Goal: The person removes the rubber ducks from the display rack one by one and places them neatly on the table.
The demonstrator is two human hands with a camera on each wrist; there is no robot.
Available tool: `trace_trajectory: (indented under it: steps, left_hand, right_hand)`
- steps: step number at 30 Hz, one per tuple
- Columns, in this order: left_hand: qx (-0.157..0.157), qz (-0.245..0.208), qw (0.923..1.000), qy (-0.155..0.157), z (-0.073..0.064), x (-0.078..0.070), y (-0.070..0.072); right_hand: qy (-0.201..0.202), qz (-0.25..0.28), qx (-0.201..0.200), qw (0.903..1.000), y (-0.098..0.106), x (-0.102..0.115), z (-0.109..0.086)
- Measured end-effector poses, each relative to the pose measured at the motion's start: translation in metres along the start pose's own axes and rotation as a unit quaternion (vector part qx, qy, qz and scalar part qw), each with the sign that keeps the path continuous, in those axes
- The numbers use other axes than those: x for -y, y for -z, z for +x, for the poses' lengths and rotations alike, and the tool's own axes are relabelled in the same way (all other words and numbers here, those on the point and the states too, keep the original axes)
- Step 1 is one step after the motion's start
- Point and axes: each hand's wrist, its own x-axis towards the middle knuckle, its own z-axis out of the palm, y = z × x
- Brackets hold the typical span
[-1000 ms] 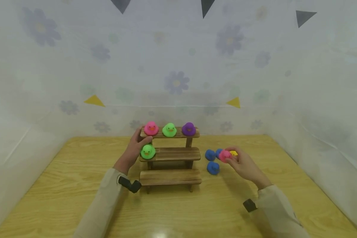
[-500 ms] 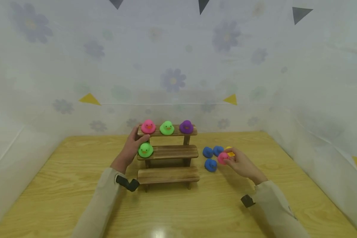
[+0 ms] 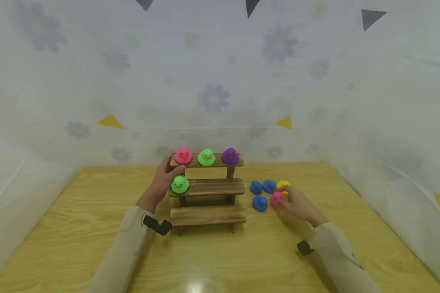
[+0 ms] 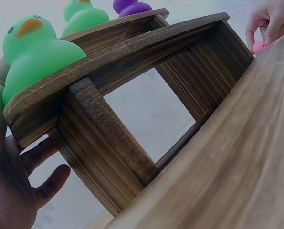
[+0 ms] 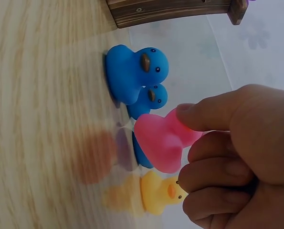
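Note:
My right hand (image 3: 300, 205) pinches a pink rubber duck (image 5: 158, 140) between thumb and fingers, close over the table right of the stand. Around it are a yellow rubber duck (image 5: 153, 191) and three blue ones, the nearest blue duck (image 3: 260, 203) just to its left. My left hand (image 3: 160, 185) grips the left end of a three-tier wooden stand (image 3: 216, 186), thumb in front and fingers behind. On the middle tier's left end, beside that thumb, sits a green duck (image 4: 39, 59). The top tier holds another pink duck (image 3: 183, 156), a green duck (image 3: 206, 157) and a purple duck (image 3: 230, 156).
The wood-grain table (image 3: 205, 260) carries everything. Behind it hangs a flower-patterned white sheet (image 3: 176, 61), which also encloses both sides. The stand's lowest tier (image 3: 207, 215) juts toward the front, between the two forearms.
My right hand has lowered the pink duck and brought it nearer the front, so it no longer overlaps the blue duck behind. My left hand keeps its grip; the view has shifted slightly.

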Motion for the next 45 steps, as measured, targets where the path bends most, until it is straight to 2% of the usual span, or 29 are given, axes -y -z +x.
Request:
trace_trajectory:
  steps: [7,17,37,41,45]
  left_hand:
    - [0.0,-0.002,1.0,-0.003,-0.001,0.001,0.0]
    - [0.002,-0.007,1.0,-0.006,0.001,0.002,0.0]
    - [0.006,-0.009,0.9999,-0.012,-0.001,0.001,-0.001]
    - [0.004,-0.01,0.9999,-0.011,0.0,0.001,-0.002]
    - [0.0,-0.011,0.9999,-0.011,-0.001,0.001,-0.002]
  right_hand:
    - [0.011,-0.001,-0.006,0.9999,-0.005,-0.004,0.001]
    - [-0.013,0.013,-0.014,0.9997,-0.011,-0.01,0.001]
    - [-0.043,0.043,0.023,0.9979,-0.014,-0.01,-0.002]
    - [-0.032,0.048,0.023,0.9981,-0.012,-0.01,-0.002]
    - [-0.009,0.059,0.003,0.9982,-0.007,-0.006,-0.002]
